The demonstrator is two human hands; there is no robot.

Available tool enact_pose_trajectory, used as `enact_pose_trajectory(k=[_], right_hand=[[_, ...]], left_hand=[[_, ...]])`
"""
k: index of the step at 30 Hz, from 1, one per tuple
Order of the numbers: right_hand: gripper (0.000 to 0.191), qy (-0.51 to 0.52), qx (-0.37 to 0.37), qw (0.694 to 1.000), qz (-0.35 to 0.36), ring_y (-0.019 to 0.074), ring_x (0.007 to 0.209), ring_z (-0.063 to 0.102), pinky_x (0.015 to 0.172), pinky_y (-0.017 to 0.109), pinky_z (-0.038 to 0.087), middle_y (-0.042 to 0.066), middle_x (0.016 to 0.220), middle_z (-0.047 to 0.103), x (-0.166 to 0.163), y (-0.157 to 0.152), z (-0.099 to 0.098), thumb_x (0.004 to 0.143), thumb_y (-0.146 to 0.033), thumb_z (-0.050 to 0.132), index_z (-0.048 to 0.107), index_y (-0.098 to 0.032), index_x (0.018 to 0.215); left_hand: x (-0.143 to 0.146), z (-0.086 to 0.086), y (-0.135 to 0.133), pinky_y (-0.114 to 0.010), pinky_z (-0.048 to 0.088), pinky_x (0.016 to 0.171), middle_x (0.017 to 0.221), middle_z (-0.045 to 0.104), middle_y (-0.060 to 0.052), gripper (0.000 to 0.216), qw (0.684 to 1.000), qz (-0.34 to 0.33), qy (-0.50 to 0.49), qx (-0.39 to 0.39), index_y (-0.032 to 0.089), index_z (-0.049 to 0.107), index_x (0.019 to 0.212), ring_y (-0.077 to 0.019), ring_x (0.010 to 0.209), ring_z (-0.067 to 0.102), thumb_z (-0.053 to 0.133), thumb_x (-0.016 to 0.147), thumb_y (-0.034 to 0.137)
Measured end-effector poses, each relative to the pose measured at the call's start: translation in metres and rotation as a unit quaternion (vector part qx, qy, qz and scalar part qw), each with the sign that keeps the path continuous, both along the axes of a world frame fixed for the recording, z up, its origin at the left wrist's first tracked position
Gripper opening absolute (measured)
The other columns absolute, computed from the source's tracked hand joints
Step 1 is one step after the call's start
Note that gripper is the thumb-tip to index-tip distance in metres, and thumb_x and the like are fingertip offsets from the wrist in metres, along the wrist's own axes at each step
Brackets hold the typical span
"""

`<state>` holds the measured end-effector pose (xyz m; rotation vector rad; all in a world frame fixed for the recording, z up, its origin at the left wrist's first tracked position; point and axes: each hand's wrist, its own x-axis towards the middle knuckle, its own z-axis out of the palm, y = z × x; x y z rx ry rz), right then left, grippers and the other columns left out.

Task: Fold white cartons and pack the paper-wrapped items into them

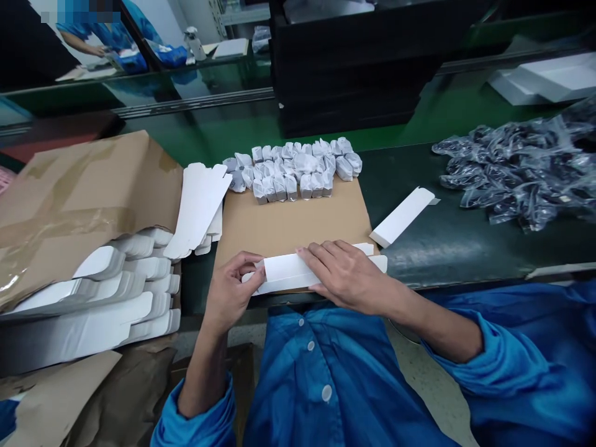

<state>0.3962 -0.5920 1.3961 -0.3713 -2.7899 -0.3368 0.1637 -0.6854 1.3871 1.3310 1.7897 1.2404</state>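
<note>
A long white paper box (pixel 284 271) lies across the front of a brown cardboard sheet (pixel 288 226), its flaps still sticking out at the right end. My left hand (pixel 235 285) pinches the box's left end between thumb and fingers. Across its right half rests my right hand (pixel 342 273), fingers over the top and thumb at the near side. Behind them, several small items wrapped in white paper (pixel 305 164) stand in rows on the sheet. Just right of the sheet lies another white box (pixel 404 217), folded into shape.
Flat white box blanks (pixel 198 205) lie left of the sheet. An open brown carton (pixel 93 192) holds stacks of more blanks (pixel 139 298). Bagged dark items (pixel 521 167) are heaped at the right. A black bin (pixel 349 74) stands behind; a co-worker in blue (pixel 107 31) is beyond.
</note>
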Motion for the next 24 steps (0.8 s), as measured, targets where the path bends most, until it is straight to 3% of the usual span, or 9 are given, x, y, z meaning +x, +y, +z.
enact_pose_trajectory(k=[5, 9, 11, 13, 15, 17, 20, 22, 24], right_hand=[[0.039, 0.004, 0.033, 0.999, -0.001, 0.0272, 0.093, 0.063, 0.075, 0.038, 0.049, 0.019, 0.112, 0.069, 0.002, -0.001, -0.002, 0.095, -0.011, 0.038, 0.053, -0.003, 0.131], [0.039, 0.112, 0.041, 0.985, -0.123, 0.0269, 0.086, 0.064, 0.069, 0.038, 0.049, 0.019, 0.105, 0.071, 0.001, 0.008, -0.006, 0.098, -0.027, 0.047, 0.055, -0.002, 0.127], [0.044, 0.184, 0.061, 0.960, -0.200, 0.0274, 0.084, 0.065, 0.067, 0.038, 0.049, 0.019, 0.103, 0.071, -0.006, 0.006, -0.012, 0.097, -0.033, 0.050, 0.055, -0.001, 0.126], [0.044, 0.212, 0.060, 0.955, -0.199, 0.0283, 0.088, 0.065, 0.070, 0.039, 0.049, 0.021, 0.107, 0.070, -0.016, -0.005, -0.021, 0.096, -0.030, 0.051, 0.054, 0.001, 0.128], [0.047, 0.200, 0.001, 0.972, -0.126, 0.0301, 0.098, 0.064, 0.078, 0.040, 0.052, 0.024, 0.117, 0.066, -0.023, -0.018, -0.027, 0.095, -0.028, 0.052, 0.050, 0.003, 0.132], [0.056, 0.197, -0.136, 0.970, -0.042, 0.0289, 0.108, 0.062, 0.085, 0.039, 0.053, 0.022, 0.127, 0.062, -0.025, -0.026, -0.026, 0.095, -0.035, 0.055, 0.045, -0.002, 0.138], [0.058, 0.258, -0.352, 0.899, -0.017, 0.0208, 0.102, 0.062, 0.082, 0.034, 0.054, 0.010, 0.121, 0.064, -0.022, -0.020, -0.013, 0.093, -0.043, 0.059, 0.044, -0.018, 0.143], [0.044, 0.290, -0.416, 0.862, -0.008, 0.0167, 0.091, 0.061, 0.078, 0.030, 0.052, 0.006, 0.107, 0.065, -0.021, -0.008, -0.003, 0.094, -0.034, 0.059, 0.054, -0.022, 0.135], [0.030, 0.280, -0.448, 0.848, 0.037, 0.0151, 0.085, 0.059, 0.077, 0.029, 0.049, 0.004, 0.096, 0.064, -0.022, 0.003, 0.002, 0.093, -0.027, 0.060, 0.065, -0.019, 0.121]], left_hand=[[-0.007, 0.000, 0.004, -0.021, 0.049, 0.060, 0.074, 0.073, -0.001, 0.006, 0.996, 0.045, 0.069, 0.044, 0.018, 0.072, 0.078, -0.0134, 0.068, 0.066, 0.069, 0.074, 0.022], [0.006, 0.000, 0.001, -0.027, 0.056, 0.060, 0.090, 0.074, -0.004, 0.037, 0.977, 0.097, -0.074, 0.173, 0.021, 0.062, 0.117, -0.0154, 0.065, 0.069, 0.067, 0.084, 0.038], [0.028, -0.005, 0.000, -0.034, 0.059, 0.073, 0.109, 0.072, -0.010, 0.046, 0.956, 0.107, -0.110, 0.249, 0.022, 0.053, 0.129, -0.0199, 0.084, 0.073, 0.059, 0.090, 0.046], [0.055, -0.013, 0.003, -0.038, 0.057, 0.088, 0.129, 0.063, -0.015, 0.064, 0.956, 0.068, -0.126, 0.257, 0.023, 0.041, 0.140, -0.0248, 0.107, 0.068, 0.060, 0.087, 0.053], [0.073, -0.021, 0.009, -0.037, 0.055, 0.092, 0.139, 0.054, -0.016, 0.084, 0.963, 0.091, -0.123, 0.222, 0.024, 0.026, 0.149, -0.0259, 0.114, 0.064, 0.067, 0.082, 0.054], [0.076, -0.024, 0.016, -0.035, 0.054, 0.089, 0.136, 0.054, -0.015, 0.083, 0.967, 0.156, -0.086, 0.182, 0.023, 0.029, 0.147, -0.0246, 0.110, 0.063, 0.071, 0.079, 0.048], [0.065, -0.024, 0.020, -0.034, 0.052, 0.088, 0.128, 0.056, -0.011, 0.065, 0.981, 0.130, 0.001, 0.145, 0.020, 0.046, 0.133, -0.0240, 0.106, 0.061, 0.072, 0.077, 0.041], [0.058, -0.022, 0.018, -0.034, 0.050, 0.090, 0.126, 0.056, -0.010, 0.057, 0.983, 0.080, 0.051, 0.157, 0.020, 0.049, 0.127, -0.0239, 0.108, 0.060, 0.070, 0.077, 0.038], [0.055, -0.022, 0.014, -0.033, 0.049, 0.091, 0.122, 0.056, -0.009, 0.050, 0.981, 0.051, 0.079, 0.168, 0.020, 0.050, 0.123, -0.0230, 0.109, 0.059, 0.068, 0.079, 0.034]])
